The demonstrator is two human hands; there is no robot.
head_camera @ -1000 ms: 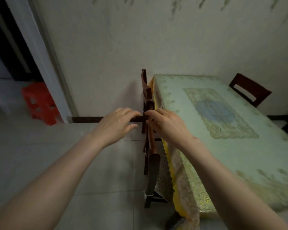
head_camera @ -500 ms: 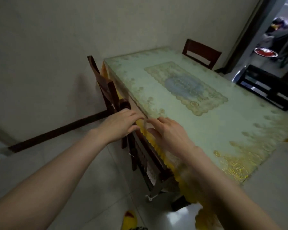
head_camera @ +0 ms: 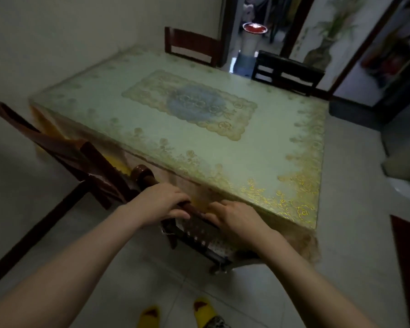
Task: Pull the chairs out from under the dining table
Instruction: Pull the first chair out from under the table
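The dining table point(head_camera: 258, 143) wears a pale green and gold cloth. A dark wooden chair point(head_camera: 194, 230) is tucked under its near edge, directly in front of me. My left hand point(head_camera: 161, 204) is closed over the left end of that chair's top rail. My right hand point(head_camera: 232, 220) lies on the rail further right, fingers curled over it. A second brown chair point(head_camera: 64, 147) stands at the table's left end. Two more chairs sit at the far side: a reddish one point(head_camera: 192, 47) and a black one point(head_camera: 287, 72).
A wall with a dark skirting board point(head_camera: 33, 233) runs close on the left. Doorways open at the back right, with a white and red container point(head_camera: 250, 41) beyond. My yellow slippers point(head_camera: 175, 314) show at the bottom on grey floor tiles.
My view has swung right, from the table's left end to its near long side. Both hands have moved from the left-end chair to the top rail of the chair in front.
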